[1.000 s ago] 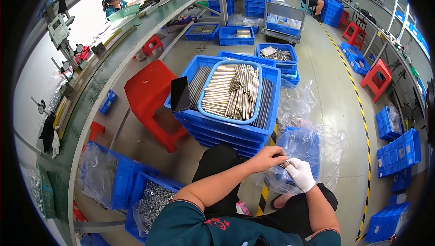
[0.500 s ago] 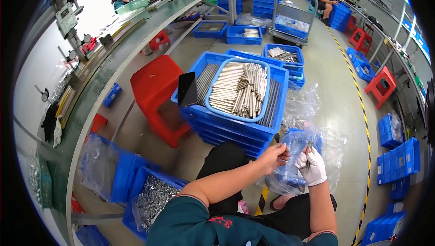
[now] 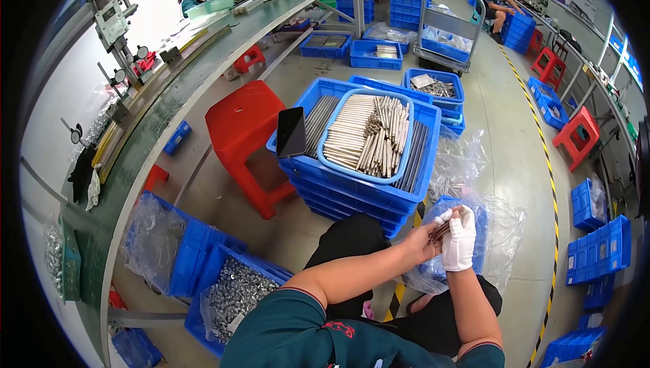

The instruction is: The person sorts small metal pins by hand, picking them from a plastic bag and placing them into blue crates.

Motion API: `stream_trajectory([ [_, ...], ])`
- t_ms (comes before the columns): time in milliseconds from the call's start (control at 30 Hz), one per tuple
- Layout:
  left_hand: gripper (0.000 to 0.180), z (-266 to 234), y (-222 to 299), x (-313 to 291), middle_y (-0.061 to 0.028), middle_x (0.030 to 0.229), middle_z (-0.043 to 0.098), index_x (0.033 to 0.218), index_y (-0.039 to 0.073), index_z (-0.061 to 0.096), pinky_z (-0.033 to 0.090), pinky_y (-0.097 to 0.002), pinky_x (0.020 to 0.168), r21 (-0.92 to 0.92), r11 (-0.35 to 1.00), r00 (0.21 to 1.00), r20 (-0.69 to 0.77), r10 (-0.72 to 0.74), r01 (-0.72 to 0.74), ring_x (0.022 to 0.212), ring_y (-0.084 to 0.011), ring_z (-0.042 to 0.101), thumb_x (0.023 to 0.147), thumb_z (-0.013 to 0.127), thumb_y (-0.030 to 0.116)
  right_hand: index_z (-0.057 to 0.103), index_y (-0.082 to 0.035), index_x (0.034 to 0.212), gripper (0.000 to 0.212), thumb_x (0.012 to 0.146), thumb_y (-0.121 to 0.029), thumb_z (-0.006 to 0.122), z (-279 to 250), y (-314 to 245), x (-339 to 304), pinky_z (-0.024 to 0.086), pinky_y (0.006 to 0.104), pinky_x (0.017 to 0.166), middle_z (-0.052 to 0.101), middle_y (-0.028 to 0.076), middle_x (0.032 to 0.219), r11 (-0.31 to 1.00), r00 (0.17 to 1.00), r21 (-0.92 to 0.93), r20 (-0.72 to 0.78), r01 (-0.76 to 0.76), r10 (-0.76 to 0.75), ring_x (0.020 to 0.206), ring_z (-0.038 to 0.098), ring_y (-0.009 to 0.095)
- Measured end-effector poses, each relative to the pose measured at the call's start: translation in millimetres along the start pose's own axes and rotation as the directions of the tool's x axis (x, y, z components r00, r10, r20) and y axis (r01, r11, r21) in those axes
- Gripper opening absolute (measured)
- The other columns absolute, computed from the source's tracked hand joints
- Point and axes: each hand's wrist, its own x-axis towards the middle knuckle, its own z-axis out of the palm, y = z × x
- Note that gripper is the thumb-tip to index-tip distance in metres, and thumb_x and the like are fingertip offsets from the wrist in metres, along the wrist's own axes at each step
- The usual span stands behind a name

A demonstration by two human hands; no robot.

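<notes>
My bare left hand and my white-gloved right hand meet in front of me, to the right of my knee. Between them is a small bunch of slim metal rods, tilted and partly hidden by the fingers. Both hands are closed on it. Beneath them stands a blue crate draped with clear plastic film. Ahead, a light-blue tray holds many silvery metal rods, some in a neat layer and others heaped on top. It rests on darker rods in a stack of blue crates.
A black phone leans at the stack's left corner, beside a red stool. At lower left is a bin of small metal parts. A long green workbench runs along the left. A trolley stands farther back.
My left hand has moved right to join the gloved hand and now grips the rods with it. The rods have tipped from upright to slanted. The view has shifted slightly.
</notes>
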Motion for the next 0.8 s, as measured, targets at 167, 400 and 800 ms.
stream_trajectory([
  [167, 0.022, -63.5, 17.7, 23.6, -0.0010, 0.066, 0.049, 0.085, 0.009, 0.050, 0.035, -0.0265, 0.039, 0.278, 0.940, 0.962, 0.126, -0.241, 0.199, 0.047, -0.0138, 0.045, 0.091, 0.036, 0.025, 0.052, -0.003, 0.092, 0.009, 0.087, -0.011, 0.051, -10.4, 8.2, -6.1, 0.044, 0.0253, 0.066, 0.056, 0.005, 0.076, 0.943, 0.999, -0.333, 0.036, -0.004, 0.017, 0.068, 0.054, 0.014],
  [400, 0.024, 2.0, 22.6, -11.3, -0.0103, 0.064, 0.049, 0.081, 0.003, 0.049, 0.037, -0.0344, 0.052, 0.935, -0.034, 0.736, 0.300, 0.606, -0.353, 0.056, -0.0259, 0.048, 0.089, 0.046, 0.025, 0.057, -0.001, 0.086, 0.011, 0.083, -0.011, 0.054, -14.5, -25.9, -25.7, 0.039, 0.0211, 0.043, 0.057, 0.005, 0.062, 0.680, 0.866, -0.653, 0.071, -0.334, 0.494, 0.048, 0.051, 0.008],
  [800, 0.022, 20.9, 25.0, -26.9, -0.0129, 0.066, 0.051, 0.083, 0.000, 0.048, 0.040, -0.0321, 0.057, 0.868, -0.251, 0.734, 0.496, 0.465, -0.428, 0.060, -0.0214, 0.049, 0.089, 0.048, 0.021, 0.050, -0.005, 0.080, 0.024, 0.086, -0.027, 0.054, -20.4, -14.5, -32.2, 0.027, 0.0199, 0.037, 0.044, 0.000, 0.054, 0.689, 0.628, -0.100, 0.335, -0.718, 0.703, 0.040, 0.036, 0.007],
])
